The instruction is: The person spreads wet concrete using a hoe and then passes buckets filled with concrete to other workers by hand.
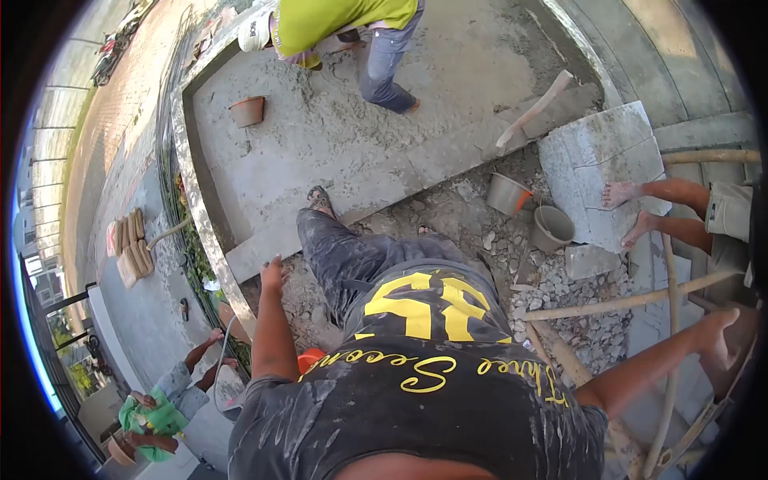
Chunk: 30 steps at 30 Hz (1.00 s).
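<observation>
My left hand (274,276) is held out beside my left leg, near the pale edge of the concrete slab (264,244), with its fingers apart and nothing visible in them. Far to the right, my right hand (718,338) is spread against or just over a brown board (740,352); whether it touches the board is unclear. My left foot in a sandal (320,200) stands on the slab edge. An orange object (310,360) shows partly behind my left arm.
A bent worker in a yellow-green shirt (336,20) is on wet concrete (280,152) with a bucket (248,111). Two more buckets (508,194) (552,228), rubble (576,300), wooden poles (632,302) and another person's bare feet (620,194) are right. A green-shirted person (152,416) is lower left.
</observation>
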Each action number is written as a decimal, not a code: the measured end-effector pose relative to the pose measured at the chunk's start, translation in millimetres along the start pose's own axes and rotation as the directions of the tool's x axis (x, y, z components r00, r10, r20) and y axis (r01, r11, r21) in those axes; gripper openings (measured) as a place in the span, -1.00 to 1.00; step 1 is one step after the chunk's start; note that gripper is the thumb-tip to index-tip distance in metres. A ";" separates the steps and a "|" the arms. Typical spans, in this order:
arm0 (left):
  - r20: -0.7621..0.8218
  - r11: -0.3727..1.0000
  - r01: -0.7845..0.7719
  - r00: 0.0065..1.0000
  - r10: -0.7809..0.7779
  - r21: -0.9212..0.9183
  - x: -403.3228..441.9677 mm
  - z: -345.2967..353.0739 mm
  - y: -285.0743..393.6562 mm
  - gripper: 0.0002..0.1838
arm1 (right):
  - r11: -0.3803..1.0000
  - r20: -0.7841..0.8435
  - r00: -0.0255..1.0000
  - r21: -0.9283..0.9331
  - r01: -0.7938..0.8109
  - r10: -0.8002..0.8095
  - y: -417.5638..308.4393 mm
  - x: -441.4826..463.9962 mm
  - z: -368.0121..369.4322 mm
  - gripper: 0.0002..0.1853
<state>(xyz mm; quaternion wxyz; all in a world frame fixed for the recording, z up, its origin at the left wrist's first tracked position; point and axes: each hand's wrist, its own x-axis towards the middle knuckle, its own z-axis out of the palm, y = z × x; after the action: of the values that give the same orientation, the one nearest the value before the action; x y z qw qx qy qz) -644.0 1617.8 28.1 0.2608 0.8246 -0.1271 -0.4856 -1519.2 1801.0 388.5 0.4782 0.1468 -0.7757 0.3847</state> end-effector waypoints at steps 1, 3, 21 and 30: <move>-0.039 0.996 -0.040 0.998 0.043 0.081 -2.8 11.1 7.3 -0.10 | 0.996 0.069 0.996 -0.065 0.054 -0.049 3.5 -37.5 15.0 -0.16; -0.147 0.936 -0.180 0.961 0.232 0.302 24.2 31.2 6.7 -0.13 | 0.974 0.434 0.895 -0.226 -0.004 0.104 0.1 -140.3 45.5 -0.17; -0.283 0.668 0.044 0.925 0.254 0.743 -13.9 120.3 79.5 -0.23 | 0.981 0.867 -0.460 0.180 -0.070 -0.192 -213.5 -521.1 33.3 -0.53; -0.137 0.491 -0.102 0.893 0.428 0.865 36.5 95.5 92.6 -0.38 | 0.944 0.788 -0.599 -0.074 -0.322 -0.142 -376.7 -776.5 109.5 -0.32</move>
<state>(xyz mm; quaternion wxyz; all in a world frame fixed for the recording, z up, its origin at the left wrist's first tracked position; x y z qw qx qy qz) -704.7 1494.6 15.0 -0.0773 0.8857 -0.4252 -0.1693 -975.8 1362.4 -130.5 -0.5435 0.3855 -0.7221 0.1858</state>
